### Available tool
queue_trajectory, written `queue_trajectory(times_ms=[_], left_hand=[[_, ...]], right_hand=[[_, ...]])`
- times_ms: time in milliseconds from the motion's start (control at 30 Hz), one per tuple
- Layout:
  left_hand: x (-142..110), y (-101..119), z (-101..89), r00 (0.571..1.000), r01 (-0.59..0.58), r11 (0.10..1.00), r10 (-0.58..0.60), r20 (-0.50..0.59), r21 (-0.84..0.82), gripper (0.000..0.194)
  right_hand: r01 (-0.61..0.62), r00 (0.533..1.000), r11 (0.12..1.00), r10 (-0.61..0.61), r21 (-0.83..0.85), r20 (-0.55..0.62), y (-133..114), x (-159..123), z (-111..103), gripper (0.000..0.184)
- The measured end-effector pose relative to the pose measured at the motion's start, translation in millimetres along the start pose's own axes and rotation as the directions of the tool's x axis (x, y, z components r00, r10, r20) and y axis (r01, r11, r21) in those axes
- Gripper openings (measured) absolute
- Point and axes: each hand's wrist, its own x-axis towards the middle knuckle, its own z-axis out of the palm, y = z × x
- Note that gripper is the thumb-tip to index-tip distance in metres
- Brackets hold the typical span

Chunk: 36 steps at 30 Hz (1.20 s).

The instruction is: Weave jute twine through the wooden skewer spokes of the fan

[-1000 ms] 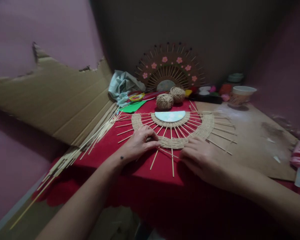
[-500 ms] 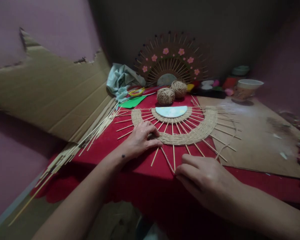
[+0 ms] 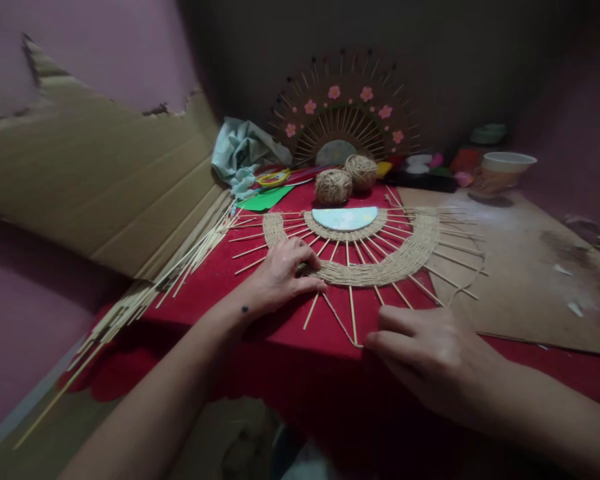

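A half-round fan of thin wooden sticks lies on the red cloth, with bands of jute twine woven through it and a pale blue half-disc at its centre. My left hand presses on the woven band at the fan's lower left, fingers curled. My right hand sits near the table's front edge. Its fingertips pinch a strand of twine that runs up to the weave.
Two balls of twine stand behind the fan. A finished fan with pink flowers leans on the wall. Loose sticks lie at left by torn cardboard. A cardboard sheet, cup, scissors and cloth are around.
My right hand has drawn back from the woven band toward the table's front edge, pulling the twine strand out. My left hand has stayed on the weave.
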Motion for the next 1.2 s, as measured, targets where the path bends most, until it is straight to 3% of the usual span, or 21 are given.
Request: queue_trajectory(times_ms=[233, 367, 433, 500, 600, 733, 867, 1000, 1100, 1200], left_hand=[[-0.2, -2.2, -0.6, 1.000, 0.000, 1.000, 0.000, 0.003, -0.031, 0.023], [-2.3, 11.4, -5.1, 0.989, -0.139, 0.990, 0.139, -0.044, -0.002, 0.018], [-2.9, 24.2, -7.6, 0.955, -0.296, 0.954, 0.294, 0.033, 0.052, 0.016], [-2.6, 37.3, -8.4, 0.888, -0.453, 0.880, 0.432, 0.155, 0.145, 0.015], [-1.1, 50.8, -4.6, 0.791, -0.609, 0.720, 0.524, 0.316, 0.332, 0.017], [0.3, 52.6, 2.9, 0.721, -0.691, 0.540, 0.564, 0.402, 0.482, 0.014], [-0.5, 45.2, 4.8, 0.691, -0.719, 0.504, 0.590, 0.417, 0.479, 0.018], [-3.6, 38.5, 3.8, 0.712, -0.701, 0.578, 0.594, 0.374, 0.417, 0.024], [-5.9, 33.2, -1.8, 0.816, -0.578, 0.746, 0.526, 0.240, 0.331, 0.024], [-7.3, 24.6, -11.9, 0.938, -0.347, 0.907, 0.332, 0.102, 0.241, 0.024]], right_hand=[[0.069, 0.996, 0.997, -0.070, -0.034, -0.049, -2.3, -1.1, 0.4, 0.025], [0.090, 0.991, 0.992, -0.099, -0.089, -0.094, -6.5, -2.9, 0.7, 0.024], [0.096, 0.990, 0.990, -0.106, -0.103, -0.097, -6.6, -4.4, 1.2, 0.023], [0.099, 0.990, 0.990, -0.108, -0.099, -0.092, -5.8, -5.6, 2.0, 0.023], [0.094, 0.991, 0.991, -0.102, -0.092, -0.084, -4.1, -6.5, 3.5, 0.023], [0.061, 0.996, 0.994, -0.067, -0.086, -0.064, -0.7, -7.1, 5.3, 0.023], [0.041, 0.999, 0.992, -0.044, -0.117, -0.023, 3.6, -6.5, 3.3, 0.023], [0.024, 0.997, 0.982, -0.038, -0.189, -0.073, 12.6, -2.2, -6.1, 0.023], [-0.067, 0.994, 0.981, 0.049, -0.182, -0.102, 27.7, 3.4, -16.5, 0.020], [-0.167, 0.984, 0.978, 0.157, -0.124, -0.087, 47.5, 9.2, -23.8, 0.017]])
